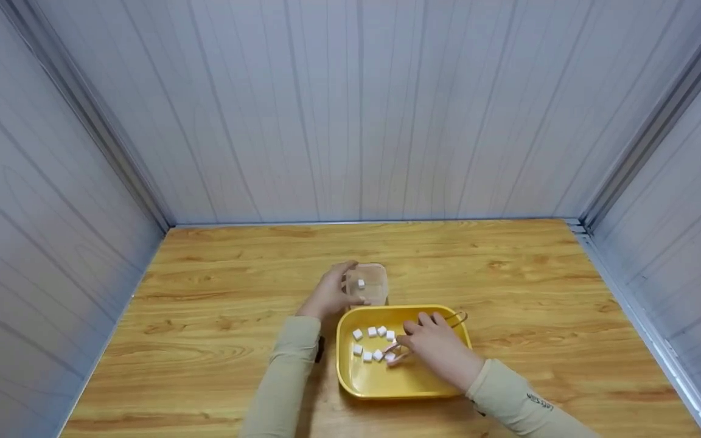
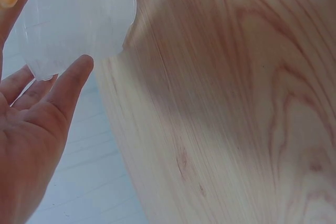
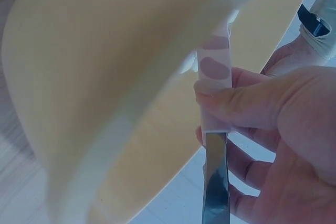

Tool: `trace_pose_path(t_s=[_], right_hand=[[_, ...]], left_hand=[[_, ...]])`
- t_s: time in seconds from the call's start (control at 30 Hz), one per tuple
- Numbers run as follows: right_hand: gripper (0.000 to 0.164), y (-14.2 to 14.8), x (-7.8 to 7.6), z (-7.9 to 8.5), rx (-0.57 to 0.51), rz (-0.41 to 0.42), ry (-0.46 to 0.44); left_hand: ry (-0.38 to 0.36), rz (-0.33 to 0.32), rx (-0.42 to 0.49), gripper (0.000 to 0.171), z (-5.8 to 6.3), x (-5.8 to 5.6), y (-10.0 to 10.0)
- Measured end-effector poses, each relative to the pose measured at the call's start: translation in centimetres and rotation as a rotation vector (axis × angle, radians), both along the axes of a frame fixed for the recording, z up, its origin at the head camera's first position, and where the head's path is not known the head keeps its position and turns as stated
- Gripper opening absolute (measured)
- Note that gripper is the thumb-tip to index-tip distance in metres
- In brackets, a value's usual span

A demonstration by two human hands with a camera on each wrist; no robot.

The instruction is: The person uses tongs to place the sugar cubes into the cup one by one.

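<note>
My left hand (image 1: 329, 293) grips a small clear plastic box (image 1: 376, 280) from its left side, thumb and fingers spread along opposite sides. One white cube (image 1: 361, 283) lies in the box. Just in front stands a yellow tray (image 1: 381, 384) with several white cubes (image 1: 358, 350) scattered over its left half. Over the tray, my right hand (image 1: 439, 350) holds metal tongs (image 3: 216, 177) with a pale pink patterned grip, pinched between thumb and fingers. The tips of the tongs reach down at the cubes on the right of the cluster; I cannot tell whether a cube is between them.
The wood-grain table (image 1: 216, 328) extends on both sides of the tray and behind the box. Pale panel walls (image 1: 362, 121) enclose it at the back, left and right. The box stands close behind the tray's far rim.
</note>
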State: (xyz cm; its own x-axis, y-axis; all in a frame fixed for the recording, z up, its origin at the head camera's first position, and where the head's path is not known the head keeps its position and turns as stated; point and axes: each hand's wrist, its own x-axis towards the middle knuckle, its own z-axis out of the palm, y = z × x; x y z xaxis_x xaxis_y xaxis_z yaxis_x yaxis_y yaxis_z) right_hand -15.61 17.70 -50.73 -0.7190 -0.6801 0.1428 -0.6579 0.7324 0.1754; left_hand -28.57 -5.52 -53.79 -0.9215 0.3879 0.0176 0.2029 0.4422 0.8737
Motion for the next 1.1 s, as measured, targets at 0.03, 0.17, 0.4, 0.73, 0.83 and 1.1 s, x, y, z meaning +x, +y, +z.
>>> trace_pose_path(t_s=[0.03,0.17,0.4,0.73,0.83,1.1], right_hand=[[0.021,0.01,0.04,0.02,0.003,0.002,0.007],[0.021,0.06,0.18,0.09,0.01,0.007,0.022],[0.023,0.25,0.12,-0.09,0.009,0.003,0.004],[0.025,0.57,-0.01,-0.26,-0.011,0.009,-0.01],[0.025,0.66,-0.01,-0.23,-0.019,-0.001,-0.022],[0.026,0.84,-0.1,0.05,-0.036,-0.016,-0.023]], left_hand=[[0.004,-0.003,-0.001,0.082,0.02,-0.01,-0.02],[0.013,-0.018,0.002,0.083,0.04,-0.08,-0.07],[0.015,-0.017,-0.013,0.086,-0.18,-0.22,-0.02],[-0.001,0.002,-0.014,0.083,0.02,-0.12,0.04],[-0.002,0.003,-0.011,0.084,0.07,-0.06,0.04],[-0.006,-0.01,-0.001,0.084,-0.01,0.03,-0.06]])
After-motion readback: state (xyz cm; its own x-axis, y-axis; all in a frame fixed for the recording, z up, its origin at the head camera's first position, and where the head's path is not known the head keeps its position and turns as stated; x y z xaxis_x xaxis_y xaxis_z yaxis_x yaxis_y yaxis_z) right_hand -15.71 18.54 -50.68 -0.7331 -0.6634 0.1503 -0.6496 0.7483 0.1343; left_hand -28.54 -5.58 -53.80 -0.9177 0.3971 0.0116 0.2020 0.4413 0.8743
